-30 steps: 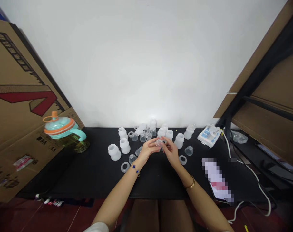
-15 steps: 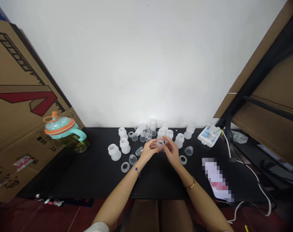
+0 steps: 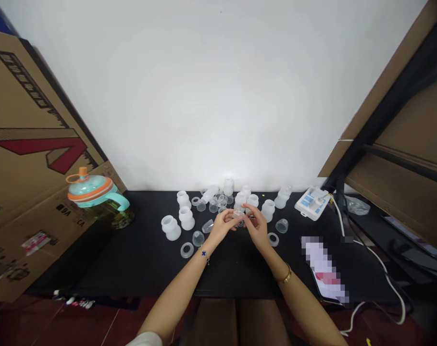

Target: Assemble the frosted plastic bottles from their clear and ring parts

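Observation:
My left hand (image 3: 223,226) and my right hand (image 3: 256,225) meet above the black table, fingertips closed around a small translucent bottle nipple (image 3: 238,213). Part of it is hidden by my fingers. White baby bottles without tops stand close by, such as one bottle (image 3: 268,210) right of my right hand and another bottle (image 3: 186,218) left of my left hand. A clear dome cap (image 3: 198,239) and a collar ring (image 3: 187,250) lie beside my left wrist. To the right of my right hand are a second ring (image 3: 273,240) and a second cap (image 3: 282,225).
More clear caps (image 3: 213,205) and bottles cluster behind my hands. An assembled bottle (image 3: 283,197) leans at the back right, beside a white plastic case (image 3: 312,203). A phone (image 3: 324,271) and white cable (image 3: 380,262) lie right; a large jug (image 3: 99,197) stands left.
Both hands stay in nearly the same place. The translucent nipple has turned between the fingers and now shows more from its side. Nothing on the table has moved.

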A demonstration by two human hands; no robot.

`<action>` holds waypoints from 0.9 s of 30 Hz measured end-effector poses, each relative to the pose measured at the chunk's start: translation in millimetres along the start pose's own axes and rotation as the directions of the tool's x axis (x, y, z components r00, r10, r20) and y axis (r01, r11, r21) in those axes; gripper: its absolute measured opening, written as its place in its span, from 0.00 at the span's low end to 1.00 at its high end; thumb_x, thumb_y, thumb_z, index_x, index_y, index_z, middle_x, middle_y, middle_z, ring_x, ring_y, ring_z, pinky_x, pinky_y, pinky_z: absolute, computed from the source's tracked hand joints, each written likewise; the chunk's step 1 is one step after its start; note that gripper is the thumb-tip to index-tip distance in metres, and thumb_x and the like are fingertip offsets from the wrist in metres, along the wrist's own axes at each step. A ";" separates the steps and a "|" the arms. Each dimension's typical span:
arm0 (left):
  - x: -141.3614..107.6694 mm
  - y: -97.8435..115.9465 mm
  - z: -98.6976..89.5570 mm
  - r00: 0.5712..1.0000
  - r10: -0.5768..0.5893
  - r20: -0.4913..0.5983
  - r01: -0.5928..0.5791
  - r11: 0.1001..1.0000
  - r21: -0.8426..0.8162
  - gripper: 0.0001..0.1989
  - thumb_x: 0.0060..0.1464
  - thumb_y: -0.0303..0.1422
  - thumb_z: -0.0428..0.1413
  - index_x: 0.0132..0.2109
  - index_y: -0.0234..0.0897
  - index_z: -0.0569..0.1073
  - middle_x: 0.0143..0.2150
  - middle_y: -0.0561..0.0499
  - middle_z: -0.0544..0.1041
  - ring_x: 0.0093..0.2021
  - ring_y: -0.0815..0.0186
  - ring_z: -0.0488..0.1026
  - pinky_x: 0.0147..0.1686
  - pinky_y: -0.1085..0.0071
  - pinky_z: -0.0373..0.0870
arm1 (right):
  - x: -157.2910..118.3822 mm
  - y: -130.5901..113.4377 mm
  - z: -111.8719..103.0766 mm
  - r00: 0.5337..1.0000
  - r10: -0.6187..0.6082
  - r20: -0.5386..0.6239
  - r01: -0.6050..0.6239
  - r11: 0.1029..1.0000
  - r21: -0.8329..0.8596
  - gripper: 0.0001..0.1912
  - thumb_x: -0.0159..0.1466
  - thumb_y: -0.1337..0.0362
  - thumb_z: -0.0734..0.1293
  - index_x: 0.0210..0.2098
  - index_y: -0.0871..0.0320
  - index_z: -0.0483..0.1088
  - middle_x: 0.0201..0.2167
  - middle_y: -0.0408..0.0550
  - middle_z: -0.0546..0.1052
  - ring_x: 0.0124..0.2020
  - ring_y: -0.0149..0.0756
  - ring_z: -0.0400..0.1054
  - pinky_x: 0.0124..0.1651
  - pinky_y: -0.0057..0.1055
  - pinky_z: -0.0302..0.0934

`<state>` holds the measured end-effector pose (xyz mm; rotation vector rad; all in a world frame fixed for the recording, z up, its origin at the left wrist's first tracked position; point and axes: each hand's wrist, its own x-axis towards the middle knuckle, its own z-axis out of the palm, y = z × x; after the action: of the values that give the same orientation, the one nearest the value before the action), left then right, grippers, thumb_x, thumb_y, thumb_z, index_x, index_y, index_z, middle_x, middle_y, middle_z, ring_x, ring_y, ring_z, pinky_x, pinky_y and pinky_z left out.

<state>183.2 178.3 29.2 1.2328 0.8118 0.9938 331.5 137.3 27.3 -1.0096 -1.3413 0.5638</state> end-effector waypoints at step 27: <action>5.0 -7.3 -9.1 0.992 -0.105 0.066 0.119 0.953 -0.279 0.25 0.54 0.50 0.63 0.44 0.30 0.76 0.45 0.36 0.83 0.30 0.63 0.80 0.28 0.73 0.76 | 2.0 -0.1 2.4 0.997 -0.074 -0.030 0.066 0.977 -0.202 0.12 0.66 0.56 0.68 0.47 0.53 0.75 0.41 0.50 0.77 0.31 0.36 0.68 0.26 0.30 0.65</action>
<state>178.0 186.0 20.6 0.9521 0.6660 0.9459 329.5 139.5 28.3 -1.1260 -1.4149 0.3592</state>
